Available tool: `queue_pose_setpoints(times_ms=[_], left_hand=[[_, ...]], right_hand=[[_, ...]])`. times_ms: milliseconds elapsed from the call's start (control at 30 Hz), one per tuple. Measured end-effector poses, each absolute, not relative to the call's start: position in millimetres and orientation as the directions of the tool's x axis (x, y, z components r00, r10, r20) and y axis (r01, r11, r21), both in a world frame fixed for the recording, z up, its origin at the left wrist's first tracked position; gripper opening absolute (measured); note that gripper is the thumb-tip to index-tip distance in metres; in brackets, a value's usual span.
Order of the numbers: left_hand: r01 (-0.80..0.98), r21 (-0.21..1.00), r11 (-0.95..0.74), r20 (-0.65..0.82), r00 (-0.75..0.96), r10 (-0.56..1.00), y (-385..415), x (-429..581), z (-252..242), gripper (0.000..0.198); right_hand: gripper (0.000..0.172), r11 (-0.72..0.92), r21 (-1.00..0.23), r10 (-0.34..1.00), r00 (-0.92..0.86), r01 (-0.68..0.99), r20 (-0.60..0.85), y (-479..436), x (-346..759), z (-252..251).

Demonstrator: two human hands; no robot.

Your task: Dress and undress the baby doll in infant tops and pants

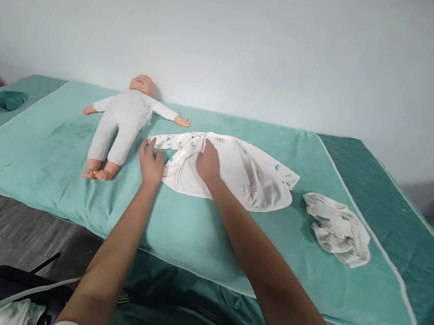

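A white baby shirt (pixel 236 159) with small green and pink prints lies spread open on the green bed cover, its plain inside facing up. My left hand (pixel 151 162) rests at the end of the shirt's left sleeve, fingers apart. Over the shirt's inner edge near the neck, my right hand (pixel 208 162) is closed with its fingertips on the cloth. A baby doll (pixel 125 111) with a white cloth body lies on its back to the left, arms stretched out. Farther right sits a crumpled printed baby garment (pixel 338 227).
The green cover (pixel 48 145) with white piping spans the bed, which stands against a white wall (pixel 229 50). At lower left are a black chair or bag (pixel 2 290) and a pale cable (pixel 28 292). A dark green cloth (pixel 2 99) lies at the far left.
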State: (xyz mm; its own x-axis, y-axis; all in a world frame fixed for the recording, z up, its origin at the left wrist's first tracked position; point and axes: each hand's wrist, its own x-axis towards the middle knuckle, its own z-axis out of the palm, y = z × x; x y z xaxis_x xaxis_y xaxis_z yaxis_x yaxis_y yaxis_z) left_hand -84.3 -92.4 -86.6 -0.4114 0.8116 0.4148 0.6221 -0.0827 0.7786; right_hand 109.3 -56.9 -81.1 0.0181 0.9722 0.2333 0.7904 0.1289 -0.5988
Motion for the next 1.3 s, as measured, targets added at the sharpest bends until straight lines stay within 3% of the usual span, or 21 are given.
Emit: queue_pose_setpoints(times_ms=[67,133,267,367,500,567,633,700,800,900,967,1033,1100,1300], left_hand=[[0.653,0.749,-0.110,0.490,-0.434,0.756,-106.0,-80.6,-88.6,0.040],[0.711,0.689,-0.144,0.519,-0.344,0.783,-122.4,-74.4,-89.1,0.036],[0.840,0.510,-0.187,0.432,-0.061,0.900,-146.7,-61.7,-87.3,0.046],[0.889,0.435,-0.142,0.430,-0.066,0.900,-150.7,-57.3,-87.3,0.042],[0.863,0.489,-0.124,0.456,-0.131,0.880,-145.5,-59.8,-91.5,0.015],[0.803,0.577,-0.150,0.471,-0.177,0.864,-142.9,-62.9,-93.3,0.016],[0.729,0.662,-0.175,0.501,-0.256,0.827,-141.9,-65.5,-93.4,0.017],[0.687,0.703,-0.185,0.532,-0.335,0.778,-142.4,-66.2,-91.7,0.018],[0.746,0.649,-0.150,0.524,-0.294,0.799,-144.4,-62.8,-88.2,0.026],[0.852,0.515,-0.087,0.453,-0.184,0.872,-145.5,-57.1,-86.5,0.037],[0.885,0.464,-0.050,0.432,-0.176,0.885,-145.5,-54.8,-86.6,0.034],[0.892,0.451,-0.031,0.428,-0.186,0.885,-145.1,-55.0,-87.2,0.030],[0.874,0.485,-0.026,0.419,-0.206,0.884,-144.7,-57.3,-87.8,0.024],[0.621,0.781,0.063,0.321,-0.485,0.813,-142.5,-67.0,-90.2,0.030]], right_hand=[[0.056,0.033,-0.718,0.969,0.153,0.696,0.193,-43.0,107.8,-80.1],[0.052,0.005,-0.782,0.971,0.185,0.623,0.153,-32.7,107.0,-78.7],[0.060,-0.058,-0.791,0.978,0.194,0.609,0.078,-22.0,106.8,-78.0],[0.061,-0.042,-0.852,0.983,0.174,0.522,0.058,-19.3,110.3,-80.4],[0.063,0.082,-0.991,0.992,0.083,0.108,0.091,-17.1,116.2,-82.4],[0.067,0.113,-0.992,0.993,-0.021,-0.064,0.115,-16.5,116.5,-81.9],[0.070,0.148,-0.980,0.973,-0.158,-0.132,0.169,-16.7,114.6,-81.2],[0.068,0.208,-0.975,0.938,-0.268,-0.074,0.220,-18.2,111.0,-81.0],[0.054,0.313,-0.916,0.913,-0.346,0.250,0.217,-23.1,104.5,-81.0],[0.050,0.425,-0.688,0.889,-0.417,0.589,0.192,-30.1,98.9,-79.1],[0.053,0.495,-0.555,0.858,-0.475,0.669,0.193,-34.2,96.6,-76.6],[0.057,0.529,-0.505,0.840,-0.506,0.682,0.196,-36.6,95.4,-74.2],[0.061,0.521,-0.500,0.847,-0.494,0.692,0.198,-37.3,94.9,-72.8],[0.063,0.452,-0.494,0.892,-0.388,0.743,0.233,-34.8,94.2,-74.6]])
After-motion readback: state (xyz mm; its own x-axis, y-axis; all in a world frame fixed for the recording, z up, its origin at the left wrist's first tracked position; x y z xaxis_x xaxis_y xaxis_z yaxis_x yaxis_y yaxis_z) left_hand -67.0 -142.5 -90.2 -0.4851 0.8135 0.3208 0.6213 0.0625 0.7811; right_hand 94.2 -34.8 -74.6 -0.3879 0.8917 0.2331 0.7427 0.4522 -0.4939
